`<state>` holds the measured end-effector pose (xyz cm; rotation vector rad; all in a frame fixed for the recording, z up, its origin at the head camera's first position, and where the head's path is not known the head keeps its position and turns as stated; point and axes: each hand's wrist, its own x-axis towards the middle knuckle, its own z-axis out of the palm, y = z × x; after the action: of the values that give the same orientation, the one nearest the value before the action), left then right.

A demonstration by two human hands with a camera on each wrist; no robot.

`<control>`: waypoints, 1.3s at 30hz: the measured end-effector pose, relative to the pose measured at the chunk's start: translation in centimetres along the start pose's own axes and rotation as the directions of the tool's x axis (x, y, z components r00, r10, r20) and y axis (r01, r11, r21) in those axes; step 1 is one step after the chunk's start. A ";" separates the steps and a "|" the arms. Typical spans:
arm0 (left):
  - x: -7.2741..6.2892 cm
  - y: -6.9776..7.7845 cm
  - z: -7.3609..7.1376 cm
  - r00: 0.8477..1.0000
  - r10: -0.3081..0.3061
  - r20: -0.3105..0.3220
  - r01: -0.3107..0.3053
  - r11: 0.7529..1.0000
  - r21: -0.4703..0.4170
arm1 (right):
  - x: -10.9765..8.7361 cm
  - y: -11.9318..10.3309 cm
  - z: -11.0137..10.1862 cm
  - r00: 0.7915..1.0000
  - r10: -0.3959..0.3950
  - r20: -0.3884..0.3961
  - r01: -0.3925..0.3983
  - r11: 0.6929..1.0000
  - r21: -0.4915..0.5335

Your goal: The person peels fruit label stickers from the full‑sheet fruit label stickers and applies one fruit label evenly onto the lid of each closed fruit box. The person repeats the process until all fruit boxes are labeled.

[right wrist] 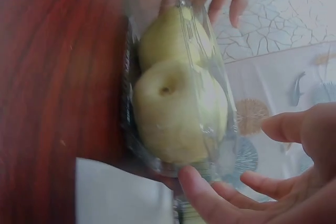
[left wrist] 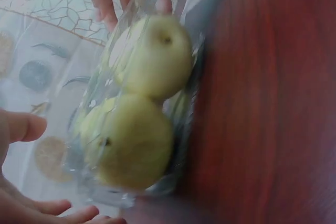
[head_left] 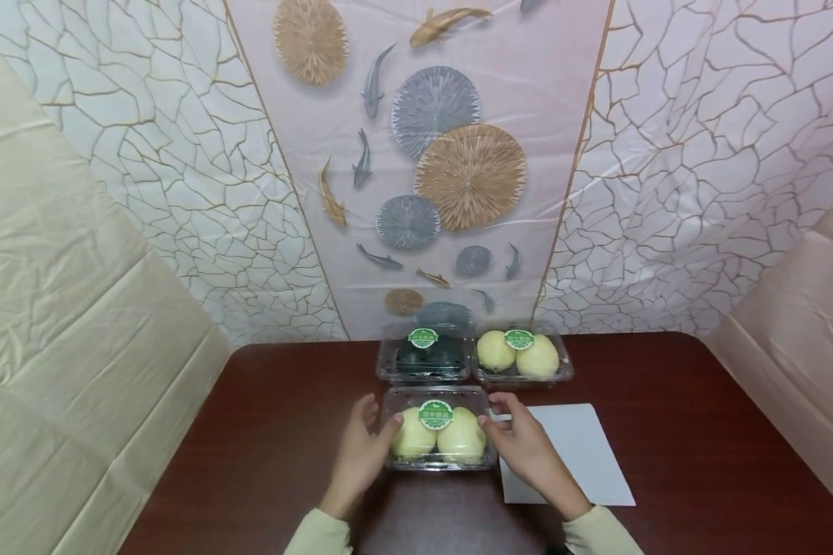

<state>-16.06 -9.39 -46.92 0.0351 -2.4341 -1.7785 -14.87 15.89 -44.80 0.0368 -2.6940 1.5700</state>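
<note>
A clear plastic box (head_left: pixel 439 461) with two round pale yellow-green fruits (head_left: pixel 461 438), which look like pears, sits near the middle of the table, a green and white label (head_left: pixel 436 415) on its lid. My left hand (head_left: pixel 362 451) is at its left end, fingers spread and thumb raised apart in the left wrist view. At the right end is my right hand (head_left: pixel 527 447), its fingers loosely extended by the box wall and its thumb standing off in the right wrist view. Whether any fingertip touches the plastic I cannot tell. Neither hand grips it.
Behind stand two more clear boxes: one with dark contents (head_left: pixel 426 358) at left, one with two pale fruits (head_left: pixel 537 357) at right. A white sheet (head_left: pixel 583 447) lies right, partly under my right forearm. Patterned cloth (head_left: pixel 437 185) hangs behind the dark red table (head_left: pixel 264 447).
</note>
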 end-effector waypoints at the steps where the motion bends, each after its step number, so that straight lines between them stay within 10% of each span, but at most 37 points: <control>1: -0.2 -0.2 0.1 1.000 -0.018 0.003 0.018 0.999 -0.029 | 0.0 0.1 0.1 1.000 0.026 0.012 -0.026 0.999 0.020; 16: -1.8 -1.4 2.0 0.999 -0.032 -0.044 0.024 0.983 -0.182 | -0.7 1.4 2.2 0.994 0.102 0.037 -0.109 0.947 0.301; 39: -2.1 -1.9 2.8 0.999 0.007 -0.040 -0.013 0.988 -0.157 | -0.8 1.8 3.1 0.987 0.151 0.056 -0.160 0.933 0.323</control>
<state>-14.40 -7.10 -49.78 0.0422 -2.2562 -1.9404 -14.14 14.06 -47.91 -0.1528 -2.4782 2.0629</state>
